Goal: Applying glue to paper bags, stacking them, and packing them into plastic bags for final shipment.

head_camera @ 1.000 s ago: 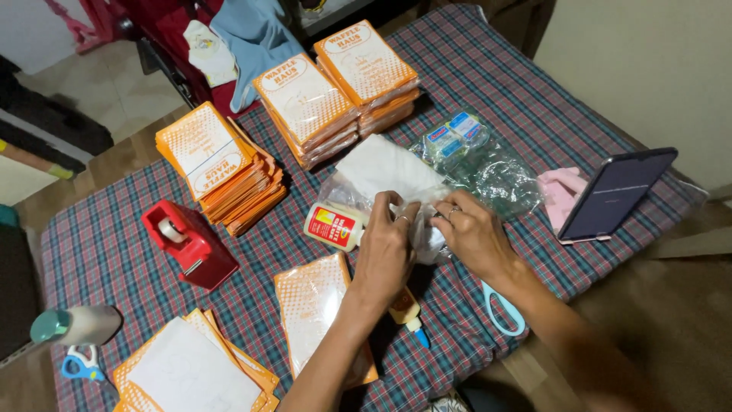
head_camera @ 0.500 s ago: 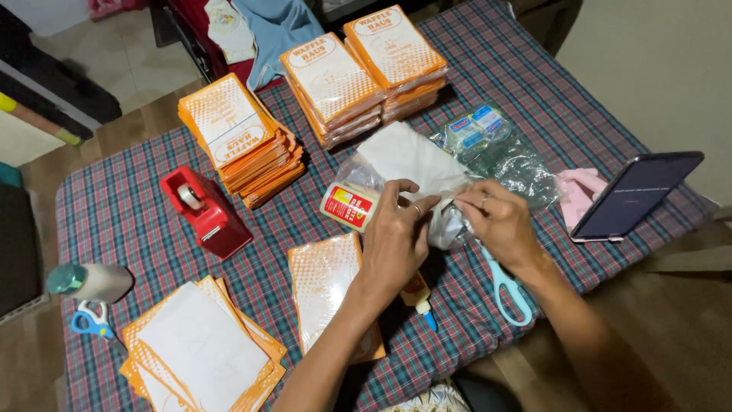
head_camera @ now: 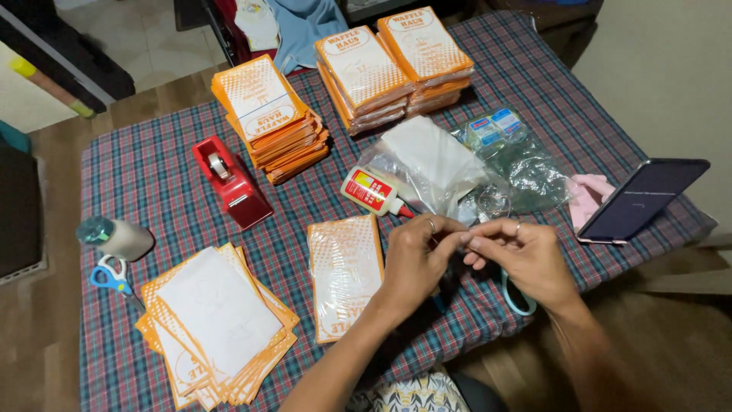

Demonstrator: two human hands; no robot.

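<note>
- Clear plastic bag (head_camera: 435, 179) lies crumpled on the worktop (head_camera: 152, 191) at about 12 o'clock from our two hands, touching their fingertips; a white sheet shows inside it.
- Our left hand (head_camera: 415, 255) and right hand (head_camera: 526, 255) meet fingertip to fingertip, pressed together and pinching a small clear edge of the bag (what exactly sits between the fingers is too small to tell).
- The bag's long axis runs roughly from 11 o'clock to 5 o'clock; both hands are about equally near its lower end.
- A glue bottle (head_camera: 374, 191) with a red label lies just beside the bag at 10 o'clock from the left hand.
- A flat orange-and-white packet (head_camera: 345, 275) lies at 9 o'clock of the left hand, near the wrist.
- Pale blue scissors (head_camera: 518, 299) peek out under the right hand.
- A propped phone (head_camera: 640, 198) stands at 2 o'clock of the right hand, well apart.
</note>
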